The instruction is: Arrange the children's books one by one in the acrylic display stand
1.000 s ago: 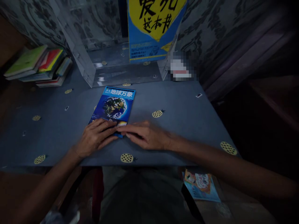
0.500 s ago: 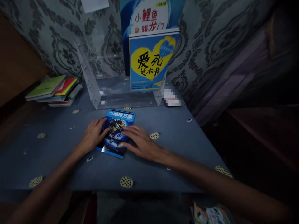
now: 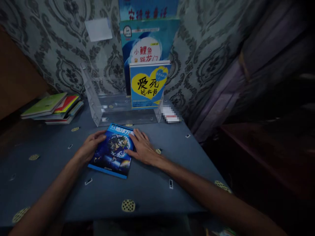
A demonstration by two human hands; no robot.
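A blue book [image 3: 110,150] with an Earth picture on its cover lies at a slant on the patterned tablecloth, front cover up. At its left edge my left hand [image 3: 92,144] grips it, thumb on the cover and fingers curled at the side, partly hidden. Over the upper right edge spreads my right hand [image 3: 141,147]. Its thumb and index finger rest on the cover, while the other fingers reach past the edge.
Behind the book stands a clear plastic rack [image 3: 118,118] holding a blue book with a yellow heart [image 3: 149,87] and larger books behind it. A book pile [image 3: 52,108] lies at left. A pixelated item [image 3: 171,114] sits right of the rack. The table [image 3: 147,200] ends at a curtain.
The view has tilted up and shifted right. My left hand has closed on the book's left edge; my right hand has moved from the cover's middle toward the upper right edge.
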